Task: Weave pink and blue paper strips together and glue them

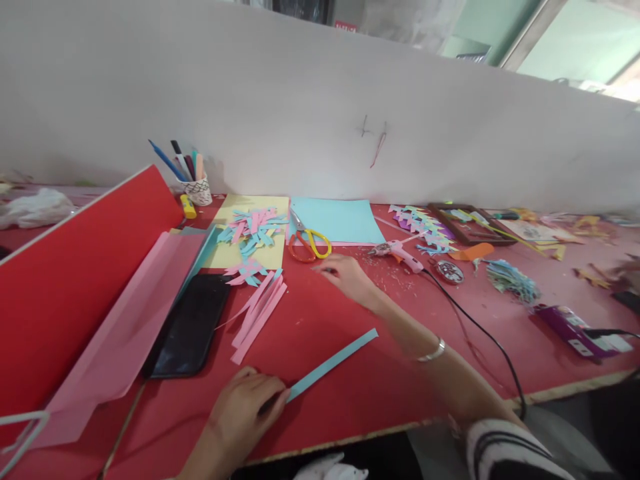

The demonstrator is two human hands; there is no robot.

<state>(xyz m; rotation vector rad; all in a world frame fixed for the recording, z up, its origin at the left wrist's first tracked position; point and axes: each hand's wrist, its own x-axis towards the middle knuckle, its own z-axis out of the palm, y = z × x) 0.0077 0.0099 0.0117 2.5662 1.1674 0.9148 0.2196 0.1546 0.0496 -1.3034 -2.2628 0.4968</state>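
A light blue paper strip (335,363) lies slanted on the red tabletop, its near end pinched in my left hand (247,407). My right hand (345,277) hovers just below the scissors (309,241), which have one red and one yellow handle loop. Motion blurs its fingers, so whether they hold anything is unclear. Several long pink paper strips (263,313) lie left of centre. Beyond them, a pile of short pink and blue paper pieces (255,227) rests on a yellow sheet (223,253). A light blue sheet (340,220) lies behind the scissors.
At left are a phone (187,330), pink paper sheets (125,320) and a leaning red board (90,287). A pen cup (201,192) stands by the wall. Rightward lie a pink glue gun (406,257) with its cord, a wooden tray (470,230) and a purple box (570,327).
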